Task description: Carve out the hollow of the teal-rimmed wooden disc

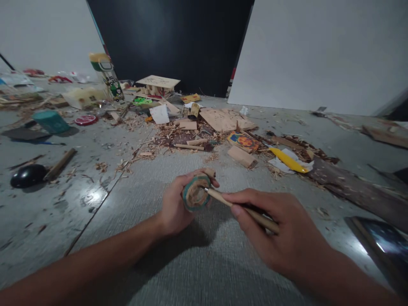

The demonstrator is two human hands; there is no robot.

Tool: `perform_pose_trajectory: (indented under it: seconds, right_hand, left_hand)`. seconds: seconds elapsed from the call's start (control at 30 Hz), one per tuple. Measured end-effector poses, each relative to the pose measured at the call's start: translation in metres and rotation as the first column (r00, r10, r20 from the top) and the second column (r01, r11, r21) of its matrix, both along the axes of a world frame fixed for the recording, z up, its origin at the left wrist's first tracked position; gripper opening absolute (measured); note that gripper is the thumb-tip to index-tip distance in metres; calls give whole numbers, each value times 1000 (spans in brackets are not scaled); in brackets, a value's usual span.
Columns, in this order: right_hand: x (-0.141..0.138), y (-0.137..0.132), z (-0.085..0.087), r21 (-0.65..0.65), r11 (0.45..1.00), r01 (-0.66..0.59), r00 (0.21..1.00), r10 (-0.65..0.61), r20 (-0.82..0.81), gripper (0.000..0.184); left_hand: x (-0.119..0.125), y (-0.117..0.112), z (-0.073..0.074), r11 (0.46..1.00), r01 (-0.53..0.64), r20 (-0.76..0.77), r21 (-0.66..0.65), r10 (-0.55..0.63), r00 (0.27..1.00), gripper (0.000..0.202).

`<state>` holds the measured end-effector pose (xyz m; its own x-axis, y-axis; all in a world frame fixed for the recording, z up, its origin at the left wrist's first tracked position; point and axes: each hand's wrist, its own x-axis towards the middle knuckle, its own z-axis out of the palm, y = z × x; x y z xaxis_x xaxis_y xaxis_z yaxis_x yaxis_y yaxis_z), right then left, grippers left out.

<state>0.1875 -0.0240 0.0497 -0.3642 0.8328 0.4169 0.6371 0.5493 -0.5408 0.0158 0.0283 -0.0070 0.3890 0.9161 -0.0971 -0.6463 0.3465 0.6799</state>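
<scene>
My left hand [178, 204] is wrapped round a small hollowed wooden cup [196, 196] with a teal band about its rim, its mouth turned toward me. A stubby wooden piece, maybe its handle, sticks out by the fingertips. Gripped like a pen in my right hand [280, 229] is a carving tool [255, 216] with a pale wooden handle and a short metal tip. That tip meets the cup's opening at the right side of the rim; whether it touches the wood I cannot tell. Both hands are above the grey floor [178, 272].
Wood shavings and offcuts [188, 125] lie beyond my hands. A yellow-handled knife [288, 160] rests on paper to the right, near a long dark wooden plank [357, 191] and a dark-screened device [382, 242]. A black-headed mallet [30, 175] and a teal block [50, 122] lie left.
</scene>
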Motion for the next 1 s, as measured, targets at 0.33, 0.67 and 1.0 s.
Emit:
perform_pose_trajectory:
  seconds: [0.33,0.67,1.0]
  right_hand:
    - [-13,-6,-39,88,996,-33,999,34,-5,26]
    - [0,4,-7,85,996,-27,999,29,-25,25]
    - [4,2,-2,59,997,-40,999,39,21,25]
  left_hand:
    - [1,1,10,987,-69,-15,-143,67,998,36]
    - [0,2,2,997,-39,5,-69,40,999,36]
    - [0,1,-3,1000,-13,-24,13,14,1000,36]
